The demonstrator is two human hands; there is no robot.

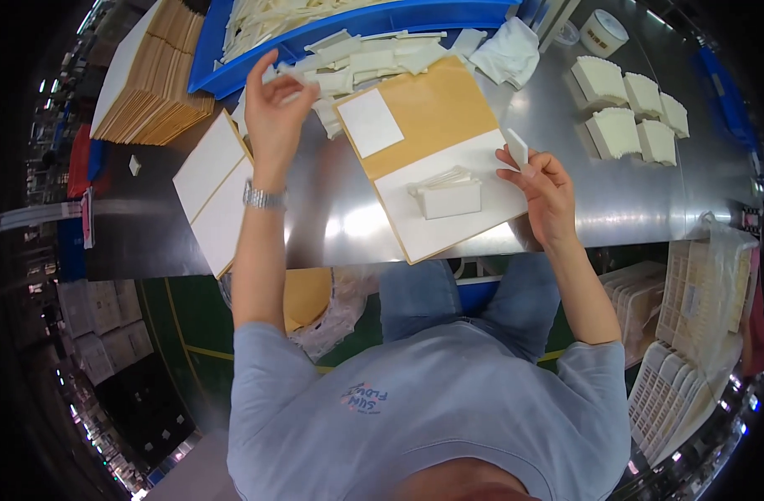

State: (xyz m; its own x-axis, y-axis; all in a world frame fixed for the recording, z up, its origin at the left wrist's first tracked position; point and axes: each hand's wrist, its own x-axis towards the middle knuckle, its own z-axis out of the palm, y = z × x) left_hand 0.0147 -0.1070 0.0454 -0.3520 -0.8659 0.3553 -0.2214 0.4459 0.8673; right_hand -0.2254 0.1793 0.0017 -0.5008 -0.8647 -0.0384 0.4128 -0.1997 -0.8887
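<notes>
My right hand (547, 196) pinches a small flat white plastic piece (517, 149) between thumb and fingers, above the right edge of an opened brown-and-white cardboard folder (440, 96). On the folder's white half lies a small stack of similar white pieces (451, 201). A white square sheet (370, 123) rests on its brown half. My left hand (275, 108) is raised near a heap of loose white pieces (373, 60), fingers curved and apart. A pale blur shows by its fingers, but I see nothing clearly held.
A blue bin (315, 40) with many pale pieces stands at the back. A tall stack of cardboard (152, 71) is at far left, a white card (215, 196) nearer me. At right are several fanned stacks of white pieces (613, 132), a white cloth (509, 54) and a white tub (604, 33).
</notes>
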